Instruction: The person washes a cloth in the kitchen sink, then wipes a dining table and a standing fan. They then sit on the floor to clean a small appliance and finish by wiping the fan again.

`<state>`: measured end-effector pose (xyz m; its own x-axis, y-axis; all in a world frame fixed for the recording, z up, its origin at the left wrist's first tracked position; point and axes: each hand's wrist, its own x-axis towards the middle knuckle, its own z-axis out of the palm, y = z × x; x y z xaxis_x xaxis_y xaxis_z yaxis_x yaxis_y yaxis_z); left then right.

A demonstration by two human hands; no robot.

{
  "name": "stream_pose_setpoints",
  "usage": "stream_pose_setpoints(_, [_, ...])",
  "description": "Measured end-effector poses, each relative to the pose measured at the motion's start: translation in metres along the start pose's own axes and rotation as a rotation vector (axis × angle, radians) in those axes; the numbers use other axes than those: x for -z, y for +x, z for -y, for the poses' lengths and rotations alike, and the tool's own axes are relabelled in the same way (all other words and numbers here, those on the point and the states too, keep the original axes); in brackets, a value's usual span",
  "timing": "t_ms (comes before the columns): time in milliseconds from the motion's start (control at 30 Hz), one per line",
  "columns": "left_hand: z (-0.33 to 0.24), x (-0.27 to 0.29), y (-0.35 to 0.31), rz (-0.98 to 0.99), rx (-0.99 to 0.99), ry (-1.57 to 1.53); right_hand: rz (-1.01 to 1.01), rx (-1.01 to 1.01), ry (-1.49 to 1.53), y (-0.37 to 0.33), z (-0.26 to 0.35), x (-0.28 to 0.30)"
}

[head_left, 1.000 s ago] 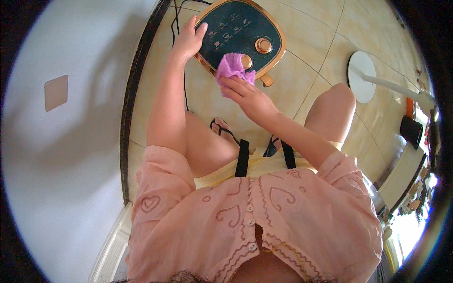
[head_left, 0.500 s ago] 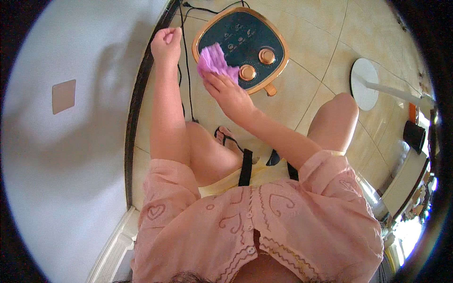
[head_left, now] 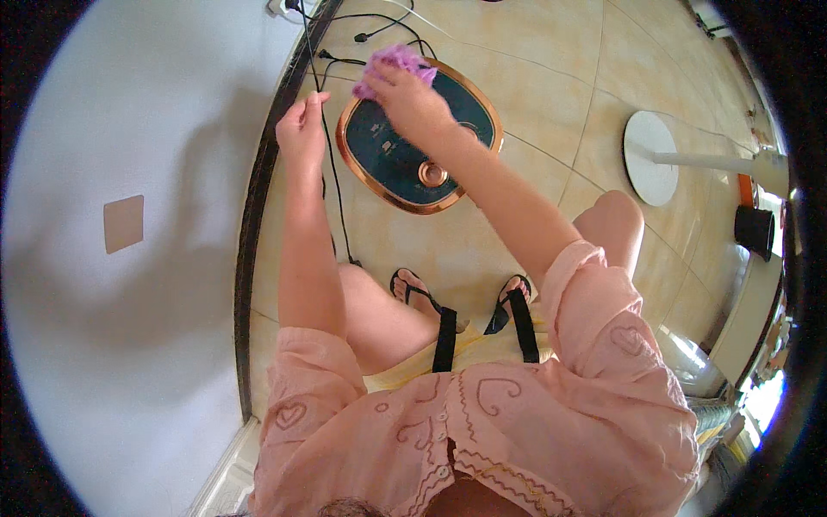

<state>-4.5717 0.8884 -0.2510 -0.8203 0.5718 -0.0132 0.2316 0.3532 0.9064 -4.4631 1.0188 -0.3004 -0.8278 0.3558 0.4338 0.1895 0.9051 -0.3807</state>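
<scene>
A dark-topped appliance (head_left: pixel 375 164) with a copper-coloured rim and round copper knobs (head_left: pixel 432 174) stands on the floor in front of me. My right hand (head_left: pixel 418 108) presses a crumpled pinkish-purple cloth (head_left: pixel 396 65) against its far left edge. That hand and forearm cover part of the top, including much of one knob. To the left, near the wall, my left hand (head_left: pixel 303 129) is raised with its fingers curled closed. A black cable (head_left: pixel 338 185) runs close by its fingertips; whether the fingers touch it I cannot tell.
Black cords with a loose plug (head_left: pixel 362 37) lie beyond the appliance, near a wall outlet (head_left: pixel 282 9). A white round base with a pole (head_left: pixel 650 159) stands at right. A white wall (head_left: pixel 172 215) with dark skirting rises at left. My sandalled feet are below.
My right hand has wiped the cloth from the near left part of the top to its far edge. The view has shifted, so the appliance appears lower. My left hand stays closed.
</scene>
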Motion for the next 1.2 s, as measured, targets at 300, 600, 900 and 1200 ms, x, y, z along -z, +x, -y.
stream_pose_setpoints(300, [-0.004,-0.036,-0.017,0.324,-0.435,0.567,0.076,-0.321,0.102,-0.053,-0.047,0.062])
stream_pose_setpoints(600, [0.002,-0.081,-0.036,0.234,-0.726,0.918,-0.096,-0.571,0.381,-0.138,-0.03,0.085])
stream_pose_setpoints(900, [0.003,-0.097,-0.039,0.254,-0.754,1.045,-0.255,-1.041,0.69,-0.171,-0.059,0.025])
stream_pose_setpoints(1200, [0.0,-0.103,-0.04,0.271,-0.748,1.089,-0.419,-0.991,0.926,-0.155,-0.029,0.059])
